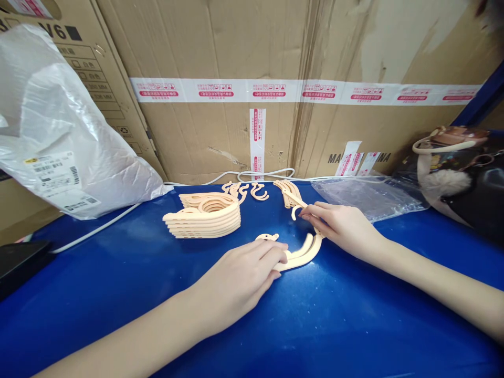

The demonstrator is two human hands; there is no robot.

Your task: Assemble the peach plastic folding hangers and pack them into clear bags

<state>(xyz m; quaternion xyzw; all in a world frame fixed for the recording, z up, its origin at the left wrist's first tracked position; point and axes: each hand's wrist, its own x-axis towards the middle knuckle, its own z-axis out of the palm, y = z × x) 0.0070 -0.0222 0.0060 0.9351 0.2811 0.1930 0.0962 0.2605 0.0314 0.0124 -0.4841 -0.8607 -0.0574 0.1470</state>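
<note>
Here's the left hand (246, 270), thumb and fingers pinching a curved cream hanger piece (304, 259) over the blue tabletop (315, 325); the right hand (342, 226), farther out, grips what looks like a small hook (295, 199), partly finger-hidden. Stacked hanger arms (208, 224) sit left, loose hooks (260, 194) behind.

The stacked, curved cream plastic pieces (208, 216) look smooth and satiny — the flat blue tabletop (334, 325), glossy. At the far side, tall brown cardboard (220, 47) is matt and creased; at left, the bulky white plastic mailer (66, 121) — shiny, wrinkled.
</note>
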